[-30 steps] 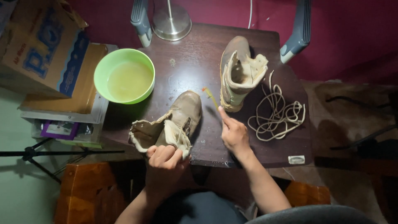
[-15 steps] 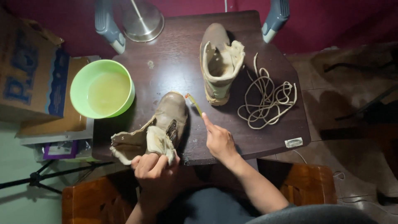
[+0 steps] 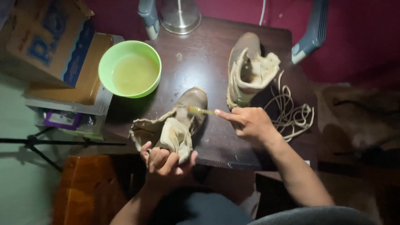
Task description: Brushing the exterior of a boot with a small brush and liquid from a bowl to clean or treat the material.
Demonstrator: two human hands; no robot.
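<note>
Dark bench (image 3: 216,58) — tan boot (image 3: 183,121) lying toe-away. Left hand (image 3: 164,160) clamped on its tongue; right hand (image 3: 248,121) pinching a toothbrush (image 3: 201,111), bristles leftward on the upper.

green bowl (image 3: 130,68) of yellowish liquid, second boot (image 3: 248,68), loose laces (image 3: 291,110), cardboard box (image 3: 46,39)

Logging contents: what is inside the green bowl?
The green bowl holds a pale yellowish liquid, nearly filling it. Nothing floats on top; the cloudy liquid hides whatever may lie at the bottom.

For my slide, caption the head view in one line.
Left hand holds a tan boot while right hand scrubs it with a small brush.
</note>
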